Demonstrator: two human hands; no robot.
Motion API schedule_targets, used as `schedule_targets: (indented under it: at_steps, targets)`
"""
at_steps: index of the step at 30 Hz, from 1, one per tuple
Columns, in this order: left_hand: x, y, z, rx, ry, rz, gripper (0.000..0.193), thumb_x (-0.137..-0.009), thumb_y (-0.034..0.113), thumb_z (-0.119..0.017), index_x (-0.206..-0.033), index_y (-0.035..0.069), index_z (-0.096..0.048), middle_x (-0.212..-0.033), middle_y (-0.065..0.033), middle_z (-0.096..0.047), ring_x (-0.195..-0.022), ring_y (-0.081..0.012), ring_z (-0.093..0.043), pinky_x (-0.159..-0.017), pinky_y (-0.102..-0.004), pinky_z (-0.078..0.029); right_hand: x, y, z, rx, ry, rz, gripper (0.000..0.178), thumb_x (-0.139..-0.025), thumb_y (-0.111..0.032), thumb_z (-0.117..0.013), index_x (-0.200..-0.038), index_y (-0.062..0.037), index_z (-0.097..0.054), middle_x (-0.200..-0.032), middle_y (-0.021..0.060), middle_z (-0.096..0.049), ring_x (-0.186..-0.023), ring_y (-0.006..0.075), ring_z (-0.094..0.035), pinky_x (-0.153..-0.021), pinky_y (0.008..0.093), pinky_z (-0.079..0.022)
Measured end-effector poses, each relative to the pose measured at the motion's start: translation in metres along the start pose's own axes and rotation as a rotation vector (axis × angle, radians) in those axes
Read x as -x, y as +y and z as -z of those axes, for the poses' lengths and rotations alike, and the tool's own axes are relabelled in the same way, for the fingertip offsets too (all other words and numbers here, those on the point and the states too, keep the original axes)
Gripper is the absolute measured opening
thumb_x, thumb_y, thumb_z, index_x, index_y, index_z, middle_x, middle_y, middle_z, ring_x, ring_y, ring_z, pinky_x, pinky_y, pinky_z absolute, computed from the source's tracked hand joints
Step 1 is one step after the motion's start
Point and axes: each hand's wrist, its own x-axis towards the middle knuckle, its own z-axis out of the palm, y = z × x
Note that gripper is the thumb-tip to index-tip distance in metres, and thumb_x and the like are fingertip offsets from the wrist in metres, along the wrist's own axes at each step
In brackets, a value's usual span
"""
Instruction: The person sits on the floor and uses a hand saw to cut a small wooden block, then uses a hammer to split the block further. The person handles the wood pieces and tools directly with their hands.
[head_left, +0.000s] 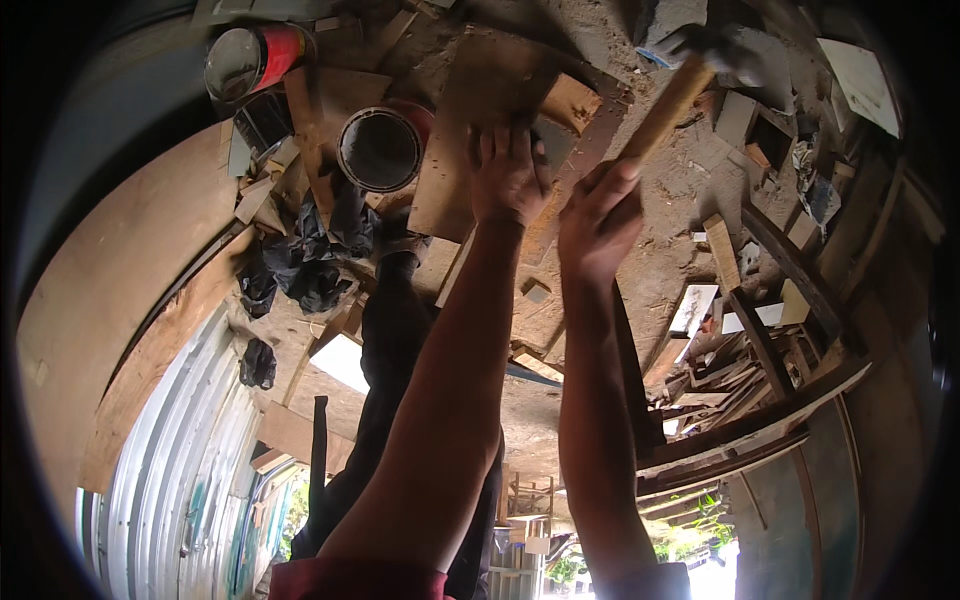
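My right hand (602,222) is wrapped round the wooden handle of a hammer (662,112). The hammer is raised to the upper right, its dark head smeared by motion. My left hand (508,178) lies on a brown wooden board (447,165) with its fingers stretched out, pressing on the surface. Just beyond its fingertips, on the right part of the board, rests a small lighter piece of wood (571,103). The hammer head is apart from the board. Whether a nail sits under my left fingers is hidden.
Left of the board stands an open can (380,150), with a red can (252,62) farther off. Black plastic bags (312,265) lie near my leg. Wood scraps (720,250) litter the dirt floor, and a dark wooden frame (765,345) stands at the right.
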Motion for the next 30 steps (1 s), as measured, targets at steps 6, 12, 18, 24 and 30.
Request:
schedule_targets:
  at_steps: [6, 12, 18, 24, 30]
  targets:
    - [0.005, 0.0, 0.001, 0.021, 0.014, -0.02, 0.042, -0.094, 0.026, -0.049, -0.13, 0.005, -0.049, -0.13, -0.0197, -0.049, -0.122, -0.038, -0.047, -0.117, -0.0551, -0.022, 0.053, 0.069, 0.006, 0.357, -0.067, 0.009, 0.055, -0.107, -0.041, -0.031, -0.082, 0.0016, -0.055, -0.06, 0.0097, -0.049, -0.053, 0.0226, -0.051, -0.048, 0.0371, -0.04]
    - [0.005, -0.003, 0.001, -0.033, -0.039, -0.014, 0.042, -0.094, 0.027, -0.049, -0.129, 0.005, -0.049, -0.132, -0.0194, -0.049, -0.123, -0.0369, -0.046, -0.116, -0.0553, -0.022, 0.019, 0.014, 0.007, -0.119, -0.104, -0.073, 0.058, -0.102, -0.061, -0.031, -0.075, -0.0096, -0.04, -0.057, -0.0028, -0.037, -0.043, 0.0061, -0.032, -0.039, 0.024, -0.026]
    - [0.007, 0.002, 0.002, 0.04, -0.033, 0.012, 0.037, -0.096, 0.027, -0.047, -0.126, 0.006, -0.052, -0.13, -0.0197, -0.05, -0.122, -0.0369, -0.048, -0.117, -0.055, -0.023, 0.061, 0.082, 0.02, 0.38, -0.094, 0.091, 0.053, -0.106, -0.038, -0.03, -0.088, 0.005, -0.055, -0.058, 0.0134, -0.048, -0.055, 0.0262, -0.054, -0.054, 0.0416, -0.043]
    - [0.008, 0.0, 0.001, -0.041, -0.03, 0.005, 0.04, -0.096, 0.027, -0.047, -0.13, 0.007, -0.05, -0.128, -0.0186, -0.05, -0.118, -0.0363, -0.049, -0.116, -0.0541, -0.024, 0.006, 0.004, 0.024, -0.006, -0.061, -0.031, 0.059, -0.106, -0.048, -0.029, -0.075, -0.0023, -0.049, -0.055, 0.0077, -0.046, -0.046, 0.0176, -0.048, -0.044, 0.0344, -0.036]
    - [0.008, 0.001, -0.002, 0.012, 0.032, -0.016, 0.04, -0.096, 0.029, -0.046, -0.131, 0.008, -0.05, -0.132, -0.0178, -0.046, -0.122, -0.035, -0.047, -0.116, -0.0541, -0.023, 0.047, 0.072, 0.008, 0.379, -0.065, 0.195, 0.055, -0.106, -0.041, -0.033, -0.076, -0.0004, -0.054, -0.056, 0.0113, -0.051, -0.05, 0.0223, -0.056, -0.048, 0.0373, -0.041]
